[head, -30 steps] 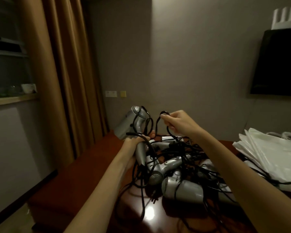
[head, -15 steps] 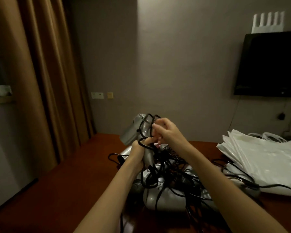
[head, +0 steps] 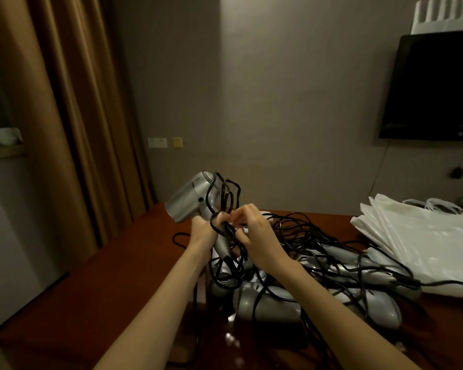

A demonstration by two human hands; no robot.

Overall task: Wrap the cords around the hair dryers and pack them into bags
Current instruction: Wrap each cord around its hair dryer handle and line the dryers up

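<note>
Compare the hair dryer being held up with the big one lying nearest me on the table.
The held hair dryer is raised, gripped by the left hand, with cord loops at its handle. The nearest hair dryer lies on the table under tangled cords, untouched. Both are silver.

Room dim, warm brownish cast. Light falls from above and behind me: my forearms and hands (head: 254,236) brightest, wall (head: 265,102) mid-grey with soft paler patch upper centre. Small white glare spots on glossy surface (head: 231,340) near my arms. White bags (head: 425,236) catch faint sheen. Black cords (head: 313,244) merge into dark tangle, strands hard to separate. TV (head: 436,86) flat black, no detail. Curtain (head: 72,116) bows at left edge, wide-angle distortion. Overall soft, slightly smeared, grainy in shadows.
</note>
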